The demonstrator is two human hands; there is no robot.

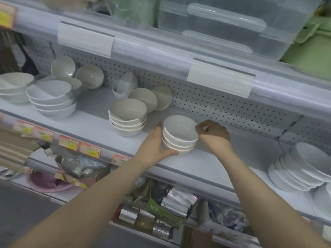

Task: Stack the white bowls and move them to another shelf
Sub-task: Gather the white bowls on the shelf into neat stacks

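A stack of three round glossy white bowls (179,138) stands on the pale grey metal shelf (206,163). The stacking step is judged to be done or nearly so, with the lift not yet made. The stack is cupped on its left side by the left hand (155,145), the thumb curled along its base, and its top rim appears to be pinched on the right by the curled fingers of the right hand (215,136). For the next move a firm two-sided hold is called for, with the stack kept level so that the nested bowls do not slide. Just left of the stack another pile of off-white bowls (128,122) is seen. Behind the stack runs a perforated grey back panel (223,104). Well to its right, white plates (300,169) are leaned in a row. Above it clear plastic lidded boxes (223,27) are stored, and below it packaged goods (175,203) are crowded.
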